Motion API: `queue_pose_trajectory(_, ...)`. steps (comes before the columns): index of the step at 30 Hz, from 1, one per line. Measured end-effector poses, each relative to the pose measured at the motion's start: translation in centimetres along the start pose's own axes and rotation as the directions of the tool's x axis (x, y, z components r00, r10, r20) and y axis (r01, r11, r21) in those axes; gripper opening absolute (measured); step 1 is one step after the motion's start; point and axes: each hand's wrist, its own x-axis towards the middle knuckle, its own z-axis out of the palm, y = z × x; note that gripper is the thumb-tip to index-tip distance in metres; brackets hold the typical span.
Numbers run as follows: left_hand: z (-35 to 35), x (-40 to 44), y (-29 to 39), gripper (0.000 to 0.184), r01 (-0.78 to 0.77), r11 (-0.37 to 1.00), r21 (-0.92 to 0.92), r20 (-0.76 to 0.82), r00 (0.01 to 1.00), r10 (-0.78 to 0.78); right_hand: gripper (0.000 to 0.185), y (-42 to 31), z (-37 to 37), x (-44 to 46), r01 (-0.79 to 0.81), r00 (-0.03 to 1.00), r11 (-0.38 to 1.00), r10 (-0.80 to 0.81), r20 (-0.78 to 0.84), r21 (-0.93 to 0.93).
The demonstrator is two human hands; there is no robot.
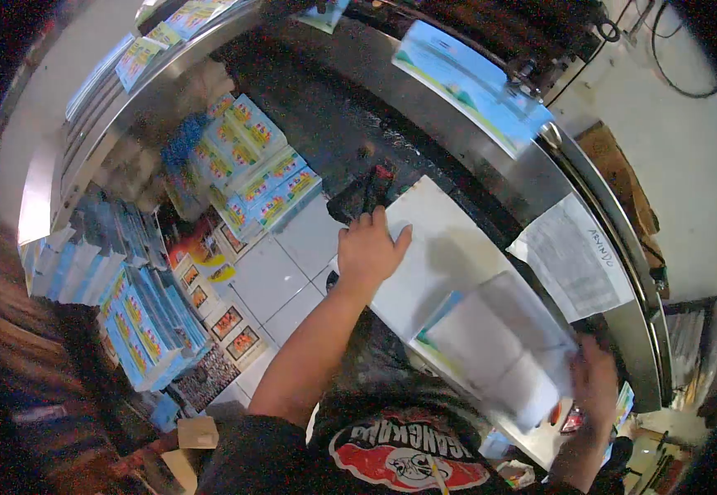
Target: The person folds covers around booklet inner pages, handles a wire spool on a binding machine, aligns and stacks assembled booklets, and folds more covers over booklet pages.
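Note:
My left hand (371, 252) lies on the far left edge of a white board (437, 227), its fingers spread and nothing held. At the lower right, my right hand (593, 379) is blurred at the edge of a loose stack of white sheets (499, 346); its fingers are smeared by motion, so its grip does not show. The sheets rest on the near part of the white board, and a strip of blue and green print shows at their left side.
Printed blue sheets (267, 186) are stacked beyond the tiled floor (280, 272). More bundles (139, 330) stand at the left. A metal machine rail (622, 223) curves along the right, with a blue printed sheet (474, 82) and a handwritten paper (577, 260) on it.

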Motion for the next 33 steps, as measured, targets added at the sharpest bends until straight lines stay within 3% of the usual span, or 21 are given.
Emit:
queue_pose_trajectory(1, -0.2, 0.0, 0.1, 0.059, 0.009, 1.000, -0.006, 0.002, 1.000, -0.009, 0.030, 1.7, -1.6, 0.6, -0.156, 0.987, 0.978, 0.161, 0.027, -0.139)
queue_pose_trajectory(3, -0.6, 0.2, 0.1, 0.058, 0.010, 1.000, -0.030, 0.026, 1.000, -0.009, 0.039, 4.4, -4.7, 2.8, -0.306, 0.897, 0.952, 0.281, -0.341, -0.018)
queue_pose_trajectory(5, -0.4, 0.1, 0.0, 0.057, 0.007, 1.000, -0.023, -0.005, 1.000, -0.007, 0.038, 12.0, -8.9, 5.9, -0.142, 0.804, 0.985, 0.055, -0.591, -0.101)
queue_pose_trajectory(6, -0.2, 0.0, 0.1, 0.057, -0.005, 1.000, -0.020, -0.035, 0.999, 0.005, 0.036, 12.9, -10.7, 8.0, -0.100, 0.670, 0.983, -0.048, -0.741, -0.155)
queue_pose_trajectory(7, -0.2, 0.0, 0.0, 0.057, -0.006, 1.000, -0.021, -0.033, 0.999, 0.006, 0.037, 9.7, -12.3, 9.6, -0.076, 0.638, 0.951, -0.183, -0.748, -0.298)
queue_pose_trajectory(10, -0.1, -0.1, 0.0, 0.057, -0.019, 1.000, -0.003, -0.054, 0.998, 0.018, 0.043, 9.7, -10.3, 16.3, -0.058, 0.561, 0.974, -0.149, -0.814, -0.218)
queue_pose_trajectory(11, -0.2, -0.1, 0.0, 0.057, -0.009, 1.000, -0.014, -0.040, 0.999, 0.008, 0.042, 7.4, -8.3, 17.6, 0.114, 0.566, 0.984, -0.175, -0.806, -0.133)
queue_pose_trajectory(12, -0.3, 0.1, 0.0, 0.057, 0.001, 1.000, -0.026, -0.029, 1.000, -0.002, 0.052, 7.8, -5.9, 18.7, 0.066, 0.633, 0.995, -0.102, -0.768, -0.078)
queue_pose_trajectory(15, -0.3, 0.1, 0.0, 0.057, 0.007, 1.000, -0.003, 0.000, 1.000, -0.007, 0.043, 5.4, 1.7, 18.6, 0.134, 0.781, 0.985, -0.172, -0.601, -0.109)
queue_pose_trajectory(16, -0.3, 0.2, -0.2, 0.057, 0.010, 1.000, -0.007, -0.007, 1.000, -0.010, 0.036, 5.4, 4.0, 18.2, 0.135, 0.744, 0.940, -0.306, -0.594, -0.314)
queue_pose_trajectory(17, 0.0, 0.1, -0.3, 0.057, 0.016, 1.000, -0.001, -0.003, 1.000, -0.016, 0.028, 4.5, 5.6, 17.2, 0.215, 0.745, 0.911, -0.387, -0.544, -0.353)
queue_pose_trajectory(18, 0.1, 0.1, -0.2, 0.057, 0.013, 1.000, 0.002, 0.006, 1.000, -0.013, 0.023, 1.7, 5.5, 14.8, 0.051, 0.916, 0.976, -0.131, -0.380, -0.214)
queue_pose_trajectory(19, 0.2, 0.2, -0.1, 0.057, -0.005, 1.000, -0.009, 0.010, 1.000, 0.005, 0.024, 2.9, 7.6, 13.9, 0.179, 0.895, 0.972, -0.224, -0.387, -0.150)
queue_pose_trajectory(20, 0.3, 0.1, -0.1, 0.057, 0.004, 1.000, -0.004, 0.005, 1.000, -0.004, 0.021, 2.3, 8.3, 12.1, 0.123, 0.962, 0.977, -0.161, -0.220, -0.175)
queue_pose_trajectory(22, 0.2, 0.2, 0.0, 0.057, 0.003, 1.000, -0.002, 0.005, 1.000, -0.003, 0.022, -0.4, 9.6, 7.0, 0.183, 0.969, 0.982, -0.189, -0.158, -0.050)
queue_pose_trajectory(23, -0.3, 0.2, 0.1, 0.057, 0.020, 1.000, 0.003, 0.040, 0.999, -0.020, 0.036, -1.5, 9.9, 4.3, -0.007, 0.992, 0.989, -0.012, 0.127, 0.148)
queue_pose_trajectory(24, -0.5, 0.2, 0.4, 0.057, 0.031, 0.999, 0.013, 0.078, 0.996, -0.032, 0.050, -4.2, 9.8, -0.1, 0.207, 0.970, 0.976, -0.197, 0.141, -0.065)
queue_pose_trajectory(25, -0.2, 0.3, 0.3, 0.056, 0.032, 0.999, 0.008, 0.073, 0.997, -0.033, 0.062, -4.3, 11.0, -2.1, 0.326, 0.945, 0.943, -0.324, 0.050, -0.067)
queue_pose_trajectory(30, -0.2, 0.1, 0.3, 0.058, 0.013, 1.000, 0.016, 0.046, 0.999, -0.014, 0.061, -4.3, 12.3, -4.7, 0.306, 0.949, 0.937, -0.286, 0.134, -0.171)
queue_pose_trajectory(32, 0.0, 0.1, 0.1, 0.061, -0.009, 1.000, 0.003, -0.002, 1.000, 0.009, 0.049, -4.0, 10.4, -4.1, 0.241, 0.934, 0.957, -0.274, 0.228, 0.164)
queue_pose_trajectory(33, -0.4, 0.2, 0.3, 0.061, 0.011, 1.000, -0.003, 0.031, 0.999, -0.011, 0.049, -3.6, 9.6, -3.7, 0.248, 0.933, 0.955, -0.280, 0.227, 0.161)
